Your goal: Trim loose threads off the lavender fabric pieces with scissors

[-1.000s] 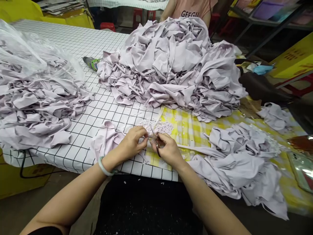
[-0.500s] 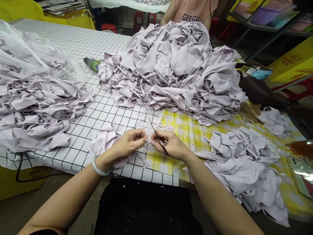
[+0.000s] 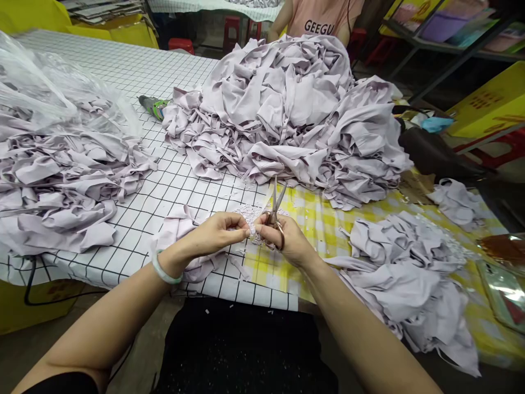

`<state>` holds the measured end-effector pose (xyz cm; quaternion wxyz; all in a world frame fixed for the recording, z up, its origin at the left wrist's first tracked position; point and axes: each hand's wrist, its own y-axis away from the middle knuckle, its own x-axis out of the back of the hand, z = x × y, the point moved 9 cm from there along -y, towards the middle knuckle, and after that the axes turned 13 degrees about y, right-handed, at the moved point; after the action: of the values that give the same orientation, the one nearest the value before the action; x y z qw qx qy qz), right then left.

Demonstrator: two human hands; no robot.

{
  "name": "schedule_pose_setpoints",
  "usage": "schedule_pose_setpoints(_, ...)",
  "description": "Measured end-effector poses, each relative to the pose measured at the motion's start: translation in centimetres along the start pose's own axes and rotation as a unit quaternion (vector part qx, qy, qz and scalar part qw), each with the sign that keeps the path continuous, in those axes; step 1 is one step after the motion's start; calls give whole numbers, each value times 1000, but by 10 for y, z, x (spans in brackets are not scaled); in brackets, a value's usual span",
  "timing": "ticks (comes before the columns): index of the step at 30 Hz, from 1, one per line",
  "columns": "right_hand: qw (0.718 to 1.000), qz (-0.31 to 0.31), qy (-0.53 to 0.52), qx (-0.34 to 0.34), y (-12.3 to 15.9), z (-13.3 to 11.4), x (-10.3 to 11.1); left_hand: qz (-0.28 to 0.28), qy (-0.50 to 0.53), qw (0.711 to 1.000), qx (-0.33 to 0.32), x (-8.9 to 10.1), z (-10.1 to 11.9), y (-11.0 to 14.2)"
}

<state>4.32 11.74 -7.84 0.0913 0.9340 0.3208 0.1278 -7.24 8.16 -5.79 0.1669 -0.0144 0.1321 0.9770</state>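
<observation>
My right hand [image 3: 287, 238] is closed round the handles of a pair of scissors [image 3: 276, 205], whose blades point away from me and stand slightly apart. Thumb and fingers pinched together, my left hand [image 3: 223, 230] holds the edge of a pale lilac fabric piece [image 3: 205, 265] that hangs below the hand and partly behind the wrist. The fingertips of both hands nearly meet. Just beyond them lies a scatter of tiny fabric snippets [image 3: 241, 210] on the table.
A big heap of lilac fabric [image 3: 283, 109] rises ahead. More fabric lies left [image 3: 49, 186], partly under clear plastic [image 3: 61, 93], and right [image 3: 410, 284]. A green and grey tool [image 3: 153, 107] sits by the heap. A phone [image 3: 500, 290] lies far right. Behind stands a person [image 3: 318, 19].
The scissors have swung from pointing up-left to pointing away from me, and their blades have parted. My left hand still pinches the fabric in nearly the same place.
</observation>
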Motion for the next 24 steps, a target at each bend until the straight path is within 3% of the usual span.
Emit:
schedule_pose_setpoints(2, 1000, 6, -21, -8, 0, 4, 1, 40, 21, 999, -14, 3, -1, 0)
schedule_pose_setpoints(5, 999, 33, 32, 2, 7, 3, 8, 83, 50, 995, -29, 8, -3, 0)
schedule_pose_setpoints(8, 992, 80, 100, 20, 18, -3, 17, 79, 67, 994, -25, 9, -3, 0)
schedule_pose_setpoints(10, 988, 80, 131, 30, 23, -7, 18, 67, 65, 995, -20, 9, -3, -1)
schedule_pose_setpoints(14, 974, 57, 203, 84, 30, -24, 12, 19, 25, 999, -23, 3, 2, -3)
schedule_pose_setpoints(19, 959, 76, 232, 145, 22, -45, 8, -92, -14, 995, 30, -22, -4, -3)
schedule_pose_setpoints(22, 960, 140, 188, 154, 13, -54, 19, -153, -32, 987, 46, -37, -3, 2)
schedule_pose_setpoints(24, 950, 216, 163, 157, 20, -57, 44, -161, -45, 985, 41, -33, 2, 7)
